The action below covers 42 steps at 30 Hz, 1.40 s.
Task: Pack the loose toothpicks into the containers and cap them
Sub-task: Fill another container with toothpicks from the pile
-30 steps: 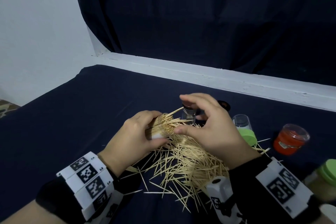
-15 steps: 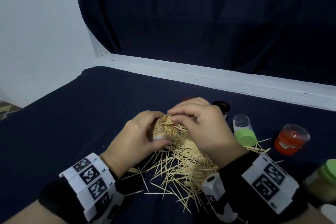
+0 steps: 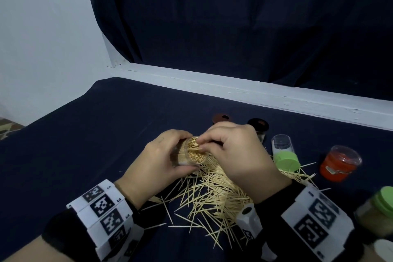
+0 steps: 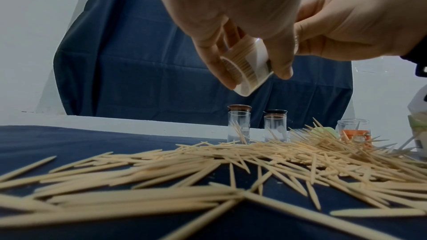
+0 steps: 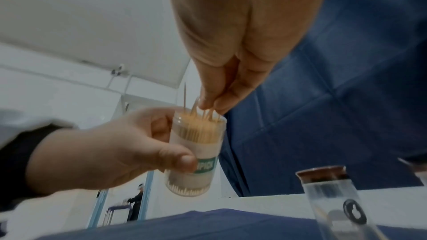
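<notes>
- Left hand: fingers and thumb curled round a clear tub w/ green label, held up off the cloth, mouth tipped toward the right hand. Tub packed w/ picks, nearly full.
- Right hand: thumb + fingertips bunched tight, pinching the tips of a few picks at the tub's mouth; other fingers curled in. A couple of picks stick up above the rim.
- Loose toothpicks: big scattered pile on the cloth below both hands, toward the near edge, too many to count; some strays reach right, near the jars.
- Other containers, 5 seen, all toward the right half of the cloth:
  - 2 clear tubes w/ dark caps standing behind the hands, side by side; 1 or 2 picks lean against them.
  - 1 clear tube w/ green cap lying on its side just right of the right hand.
  - 1 red jar w/ clear top, further right.
  - 1 jar w/ green lid at the right edge, partly cut off; looks filled w/ picks.
- Wrist bands w/ black-white marker squares on both arms.
- White ledge runs along the cloth's far edge, dark curtain behind.
</notes>
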Tool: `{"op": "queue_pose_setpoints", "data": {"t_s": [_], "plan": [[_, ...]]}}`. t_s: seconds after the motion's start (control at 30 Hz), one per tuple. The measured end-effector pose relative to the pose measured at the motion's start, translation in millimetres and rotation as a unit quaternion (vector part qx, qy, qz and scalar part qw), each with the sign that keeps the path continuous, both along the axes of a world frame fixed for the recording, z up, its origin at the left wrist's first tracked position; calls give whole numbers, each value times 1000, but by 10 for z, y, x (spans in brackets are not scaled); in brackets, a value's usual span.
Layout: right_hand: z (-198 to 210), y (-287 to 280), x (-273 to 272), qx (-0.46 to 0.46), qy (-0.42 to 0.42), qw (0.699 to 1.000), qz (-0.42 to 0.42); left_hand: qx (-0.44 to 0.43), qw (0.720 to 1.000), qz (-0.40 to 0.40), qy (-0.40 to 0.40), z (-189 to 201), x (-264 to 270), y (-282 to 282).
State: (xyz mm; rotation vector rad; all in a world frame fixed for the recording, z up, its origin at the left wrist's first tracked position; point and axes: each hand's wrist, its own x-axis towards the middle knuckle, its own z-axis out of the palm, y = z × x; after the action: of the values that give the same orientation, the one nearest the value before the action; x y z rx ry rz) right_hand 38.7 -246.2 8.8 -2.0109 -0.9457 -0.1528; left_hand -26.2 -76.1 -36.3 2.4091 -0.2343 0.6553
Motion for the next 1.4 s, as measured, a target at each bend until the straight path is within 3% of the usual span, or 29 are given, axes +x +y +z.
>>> {"op": "queue_pose_setpoints", "data": {"t_s": [0.07,0.2,0.53,0.67,0.8,0.9,1.0,1.13,1.23,1.4], "plan": [[50,-10,3,-5,34,999,21,-3,1000,4,-3,-2,-2,11],[120,-70,-25,105,126,985,55,-9,1000,16,-8,-5,-2,19],[-51,57,-24,95,-24,995,24,-2,1000,-6,-30,-3,-1,-33],[62,-54,2,164,48,985,-18,-21,999,9,-42,15,-16,2],[48,-84,16,100,77,991,-33,-48,998,7,-44,14,-20,-7],[-12,-15,-39,71,33,997,4,-53,997,-7,-47,-1,-15,-6],[-40,22,-82,37,-61,997,23,-53,997,-13,-52,0,-22,-4],[57,-10,-108,79,-11,996,31,-66,996,-4,-57,18,-19,14],[78,5,-169,103,-55,992,53,-70,996,-10,-62,31,-22,3],[21,68,-145,59,-134,989,31,-74,994,-23,-74,38,-31,-6]]}}
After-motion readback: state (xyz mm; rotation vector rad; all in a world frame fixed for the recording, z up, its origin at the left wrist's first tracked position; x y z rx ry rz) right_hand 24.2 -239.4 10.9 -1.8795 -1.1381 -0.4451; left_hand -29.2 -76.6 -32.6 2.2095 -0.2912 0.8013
